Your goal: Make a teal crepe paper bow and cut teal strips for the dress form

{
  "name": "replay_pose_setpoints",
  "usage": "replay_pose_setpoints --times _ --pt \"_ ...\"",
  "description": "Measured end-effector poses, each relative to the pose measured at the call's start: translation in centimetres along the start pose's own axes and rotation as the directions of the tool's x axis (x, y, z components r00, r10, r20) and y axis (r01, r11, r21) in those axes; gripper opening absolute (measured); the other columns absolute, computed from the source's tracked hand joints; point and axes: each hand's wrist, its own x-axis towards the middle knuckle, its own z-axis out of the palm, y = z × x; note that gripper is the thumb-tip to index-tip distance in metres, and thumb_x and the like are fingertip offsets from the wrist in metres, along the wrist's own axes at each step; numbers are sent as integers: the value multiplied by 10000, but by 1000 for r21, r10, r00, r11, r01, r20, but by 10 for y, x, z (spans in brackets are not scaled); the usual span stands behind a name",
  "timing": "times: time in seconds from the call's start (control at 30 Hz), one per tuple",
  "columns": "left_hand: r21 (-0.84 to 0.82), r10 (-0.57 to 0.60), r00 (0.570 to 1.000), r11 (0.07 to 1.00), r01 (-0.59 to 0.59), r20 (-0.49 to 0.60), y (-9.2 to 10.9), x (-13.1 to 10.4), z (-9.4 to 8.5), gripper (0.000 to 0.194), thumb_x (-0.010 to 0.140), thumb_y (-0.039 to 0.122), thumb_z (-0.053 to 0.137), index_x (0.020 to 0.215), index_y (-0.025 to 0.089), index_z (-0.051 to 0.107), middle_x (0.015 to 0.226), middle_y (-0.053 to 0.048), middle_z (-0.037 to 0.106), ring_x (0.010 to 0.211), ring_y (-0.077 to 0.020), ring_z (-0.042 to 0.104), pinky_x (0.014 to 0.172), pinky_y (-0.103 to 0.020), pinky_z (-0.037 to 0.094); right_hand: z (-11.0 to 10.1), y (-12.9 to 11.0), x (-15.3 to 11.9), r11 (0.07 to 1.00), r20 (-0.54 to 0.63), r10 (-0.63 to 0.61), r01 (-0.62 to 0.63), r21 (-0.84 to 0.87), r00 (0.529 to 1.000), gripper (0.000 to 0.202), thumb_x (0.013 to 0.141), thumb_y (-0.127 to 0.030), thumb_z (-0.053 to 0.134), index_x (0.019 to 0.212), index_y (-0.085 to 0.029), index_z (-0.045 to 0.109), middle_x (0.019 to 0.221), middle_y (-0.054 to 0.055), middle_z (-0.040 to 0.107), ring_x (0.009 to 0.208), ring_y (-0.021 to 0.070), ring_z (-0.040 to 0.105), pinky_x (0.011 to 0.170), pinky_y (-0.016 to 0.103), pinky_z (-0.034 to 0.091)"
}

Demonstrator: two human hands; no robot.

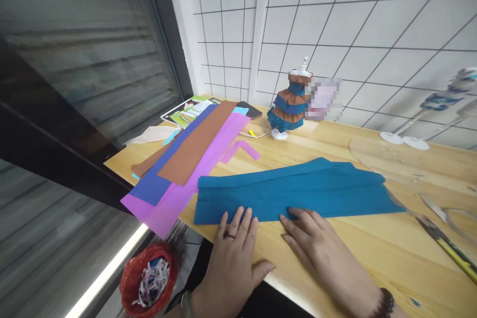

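Teal sheet (290,191) at centre table (376,278), lengthwise along the near edge, its left end close to that edge and its right end well in! Left hand (231,258) is palm down, fingers straight and a little parted, nothing gripped: the tips press the sheet's near border towards its left end, while the thumb points out to the side over the wood. Right hand (322,246) comes in flat too, fingers gently bent and unclenched; foremost tips meet that same border around its middle, thumb just short of the sheet. So nearly all the teal lies beyond the fingers, with a bare stretch of border between the hands!

Over to the near left corner: brown strip (201,146) atop blue strip (149,191) and purple strip (190,194), the purple overhanging the near edge. A purple scrap (233,151) sits just beside them. Booklet (190,112) at the far left corner, ruffled tower (292,102) upright near the far edge, cutter (445,246) right of the sheet, and below the near edge, a red bin (127,278) of shreds!
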Motion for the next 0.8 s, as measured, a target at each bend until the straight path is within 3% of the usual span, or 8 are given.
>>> replay_pose_setpoints --times 0.23,0.43,0.73,0.8 --pt "43 18 997 999 -15 -74 -2 3 4 637 826 579 328 1297 157 401 1374 -60 394 1252 -260 364 981 -478 341 -7 30 -21 994 -2 96 -96 -58 995 341 895 -312 403 1102 -143 616 1157 152 559 1070 279 490 868 442 425" --pt "85 59 984 995 -45 -165 -3 5 7 583 826 545 372 1244 151 471 1328 -67 459 1223 -252 395 994 -437 278 -10 65 -40 972 -19 170 -171 -162 985 340 891 -349 401 1037 -164 645 1140 138 582 1031 273 511 826 428 440" --pt "210 163 976 969 -131 -144 -11 4 10 584 827 497 403 1284 134 429 1358 -86 417 1249 -264 349 1032 -420 169 -9 119 -69 922 -61 249 -256 -290 967 425 884 -409 369 1027 -135 662 1127 168 583 970 287 541 817 422 442" --pt "226 185 973 962 -150 -140 -12 4 11 586 828 493 403 1291 134 421 1363 -91 409 1252 -269 345 1036 -422 158 -9 127 -72 916 -125 273 -297 -269 954 405 872 -419 390 1001 -158 672 1114 149 594 965 287 544 820 423 441"
